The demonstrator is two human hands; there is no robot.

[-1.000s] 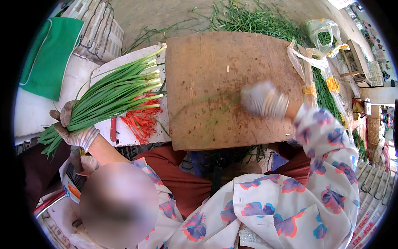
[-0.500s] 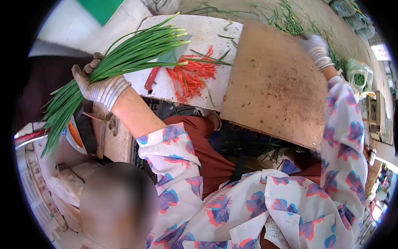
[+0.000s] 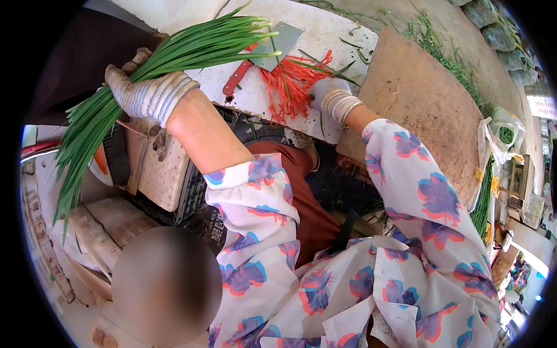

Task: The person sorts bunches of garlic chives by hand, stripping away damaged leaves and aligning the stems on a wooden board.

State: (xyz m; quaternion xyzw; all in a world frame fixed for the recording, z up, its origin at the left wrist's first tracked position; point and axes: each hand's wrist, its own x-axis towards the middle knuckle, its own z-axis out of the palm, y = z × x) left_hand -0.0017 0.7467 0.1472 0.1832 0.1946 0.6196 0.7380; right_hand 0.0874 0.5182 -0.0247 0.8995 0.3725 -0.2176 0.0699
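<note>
The left hand (image 3: 145,93), in a striped knit glove, is closing around a thick bunch of green chives (image 3: 145,75), gripping it roughly at mid-length. The bunch is running on a long slant: its limp leaf tips are trailing down and to the left, well away from the white slab (image 3: 342,32), while its trimmed ends are pointing up and to the right, lying over the slab's near-left part. So the bunch's long axis is crossing the slab's edge diagonally, and the left hand is sitting just off that edge.

On the slab, the cut ends are reaching across the blade of a cleaver (image 3: 272,43) with a red handle. Just right of the blade, a heap of red shreds (image 3: 293,81) is lying on the slab. The right hand (image 3: 331,95), also gloved, is resting palm down at the slab's near edge, touching those red shreds; whether it is pinching any I cannot tell. It is nearer the cleaver than the left hand. Right of the slab, a brown wooden cutting board (image 3: 418,104) is lying bare.
</note>
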